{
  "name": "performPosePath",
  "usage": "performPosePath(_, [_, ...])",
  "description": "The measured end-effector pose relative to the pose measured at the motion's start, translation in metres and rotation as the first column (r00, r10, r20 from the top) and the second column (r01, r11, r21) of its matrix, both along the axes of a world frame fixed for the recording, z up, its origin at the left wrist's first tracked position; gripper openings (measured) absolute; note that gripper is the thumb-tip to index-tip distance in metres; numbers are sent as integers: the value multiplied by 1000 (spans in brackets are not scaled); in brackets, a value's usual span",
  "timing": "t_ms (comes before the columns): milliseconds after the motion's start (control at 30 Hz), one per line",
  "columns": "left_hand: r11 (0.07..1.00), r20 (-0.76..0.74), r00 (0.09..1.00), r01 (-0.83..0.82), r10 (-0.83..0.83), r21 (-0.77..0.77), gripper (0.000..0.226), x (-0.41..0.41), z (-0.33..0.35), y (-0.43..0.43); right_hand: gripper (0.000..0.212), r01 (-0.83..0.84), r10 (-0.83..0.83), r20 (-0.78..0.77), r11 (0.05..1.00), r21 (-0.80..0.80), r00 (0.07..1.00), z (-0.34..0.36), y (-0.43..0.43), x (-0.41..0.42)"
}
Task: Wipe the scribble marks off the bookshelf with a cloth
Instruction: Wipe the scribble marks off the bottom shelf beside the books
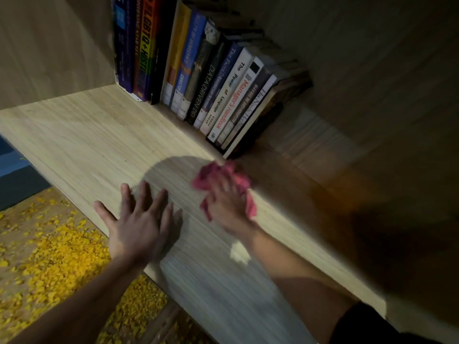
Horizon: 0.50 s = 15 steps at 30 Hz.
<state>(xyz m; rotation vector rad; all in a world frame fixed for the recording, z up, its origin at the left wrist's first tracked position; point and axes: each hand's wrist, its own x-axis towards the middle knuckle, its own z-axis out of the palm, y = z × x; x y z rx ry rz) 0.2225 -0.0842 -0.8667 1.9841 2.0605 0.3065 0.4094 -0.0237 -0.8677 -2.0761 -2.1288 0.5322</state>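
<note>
A light wooden bookshelf (87, 135) is seen from above, its broad shelf board running from the upper left to the lower right. The left hand (139, 227) is laid flat on the board near its front edge, with the fingers straight and spread and nothing held. A pink cloth (218, 175) is bunched and gripped in the right hand (228, 207), whose fingers are blurred but are closed round the fabric. The cloth is pressed on the middle of the board, just in front of the nearest book. A row of books (218, 95) is stood along the back of the shelf, leaning to the left. A small pale patch (239, 253) is seen on the board beside the right wrist. Below the front edge, a floor strewn with yellow bits (49, 264) is visible.
</note>
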Motion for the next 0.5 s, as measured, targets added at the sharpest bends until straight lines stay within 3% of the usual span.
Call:
performPosePath(33, [1000, 14, 1000, -4, 4, -5, 67, 1, 1, -1, 55, -194, 194, 22, 981, -6, 981, 9, -29, -8])
performPosePath(100, [1000, 37, 999, -11, 11, 0, 67, 2, 1, -2, 50, -531, 531, -26, 847, -16, 847, 21, -74, 0])
performPosePath(133, [1000, 38, 999, -12, 12, 9, 69, 1, 1, -1, 50, -644, 643, -23, 765, -20, 765, 29, -82, 15])
performPosePath(167, [1000, 33, 999, -11, 10, 16, 70, 1, 1, -1, 50, -670, 669, 32, 742, 20, 743, 23, -74, 41])
performPosePath(200, [1000, 29, 1000, -8, 7, 16, 69, 1, 1, -1, 50, -613, 611, 48, 787, 72, 790, 16, -61, 68])
performPosePath(267, [1000, 24, 1000, -6, 6, 14, 59, 1, 1, -1, 52, -217, 215, 31, 968, 130, 976, 9, -28, 105])
performPosePath(333, [1000, 24, 1000, -8, 7, 24, 50, 1, 1, -1, 53, 224, -233, 72, 969, 107, 970, 7, -7, 106])
performPosePath(367, [1000, 33, 999, -9, 8, 27, 48, 1, 2, -1, 51, 320, -325, 63, 944, 80, 944, 7, -4, 91])
performPosePath(433, [1000, 44, 999, -3, 2, 18, 48, 1, 4, -2, 47, 328, -326, -71, 944, 25, 943, 13, -17, 44])
performPosePath(500, [1000, 43, 999, 7, -7, -6, 49, 0, 6, -3, 48, 130, -117, -127, 986, 101, 985, 14, -57, -2])
